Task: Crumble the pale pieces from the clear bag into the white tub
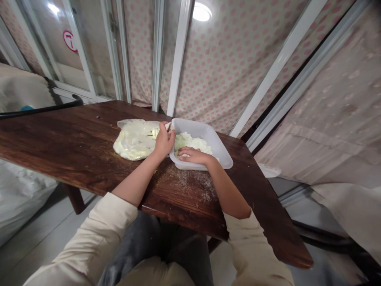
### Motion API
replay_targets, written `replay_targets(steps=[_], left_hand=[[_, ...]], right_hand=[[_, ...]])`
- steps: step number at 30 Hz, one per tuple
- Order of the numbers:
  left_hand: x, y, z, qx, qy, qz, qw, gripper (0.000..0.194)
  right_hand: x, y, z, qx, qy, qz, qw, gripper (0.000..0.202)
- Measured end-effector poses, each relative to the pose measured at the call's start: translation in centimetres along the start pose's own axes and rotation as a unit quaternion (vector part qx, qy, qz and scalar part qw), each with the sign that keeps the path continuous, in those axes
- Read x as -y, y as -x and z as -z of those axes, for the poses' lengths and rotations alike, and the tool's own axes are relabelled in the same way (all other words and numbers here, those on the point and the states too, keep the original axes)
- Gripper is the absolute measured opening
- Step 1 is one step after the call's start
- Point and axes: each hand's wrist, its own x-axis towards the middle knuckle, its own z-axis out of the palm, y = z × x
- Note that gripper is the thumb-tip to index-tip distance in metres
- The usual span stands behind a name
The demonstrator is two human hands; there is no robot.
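A white plastic tub stands on the wooden table, part filled with small pale, greenish-white pieces. My right hand reaches over its near side, fingers stretched out and lying on these pieces. At the tub's left rim is my left hand, its fingers closed near a small white and reddish thing. What exactly it grips is too small to make out. Left of that hand lies a clear plastic bag with pale yellow-green contents, touching or close to the tub.
White crumbs are scattered over the dark wooden table before the tub. Sliding glass doors with a dotted curtain rise behind the table. A large whitish sack is at the lower left.
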Motion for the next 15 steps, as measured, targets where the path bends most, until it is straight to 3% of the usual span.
replay_targets(steps=[9,15], left_hand=[[0.83,-0.39,-0.38,0.008,0.035,0.020,0.999,0.035],[0.81,-0.48,-0.63,0.027,0.063,0.020,0.997,0.033]], right_hand=[[-0.55,-0.32,-0.27,0.018,0.008,0.001,1.000,0.037],[-0.27,-0.27,-0.08,0.062,0.013,-0.039,0.997,0.046]])
